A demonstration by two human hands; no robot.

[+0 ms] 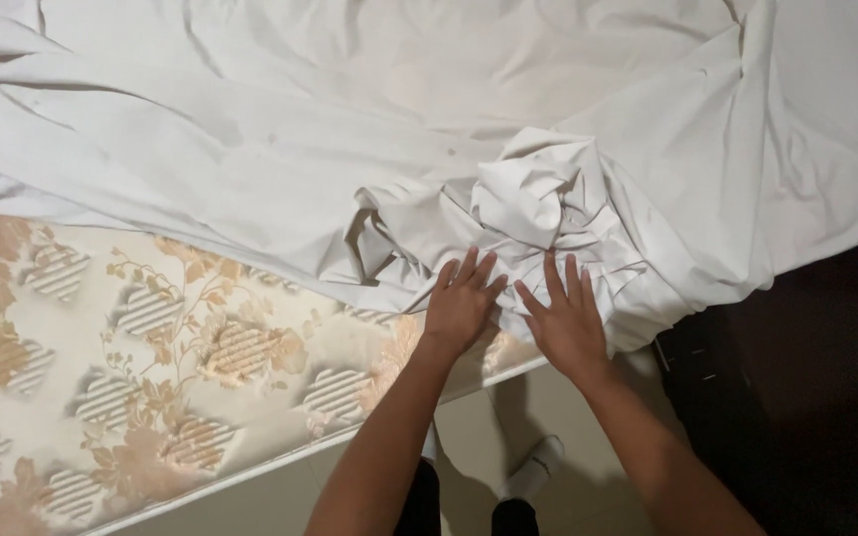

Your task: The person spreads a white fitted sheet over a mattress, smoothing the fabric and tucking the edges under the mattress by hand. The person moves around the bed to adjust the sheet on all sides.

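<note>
My left hand (461, 306) and right hand (568, 323), both flat and spread, press the bunched white cotton sheet (538, 203); it could slide off the floral mattress (151, 367) beneath them.

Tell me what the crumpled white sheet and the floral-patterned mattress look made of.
White sheet: thin woven cloth, probably cotton or a blend, matte; it creases sharply and bunches under both hands. Floral mattress: quilted fabric ticking with a slight sheen, stitched ribbed patches and a piped edge.

Two hands (513, 313), one white sheet (350, 129), one floral mattress (131, 357), two socked feet (533, 474).
</note>
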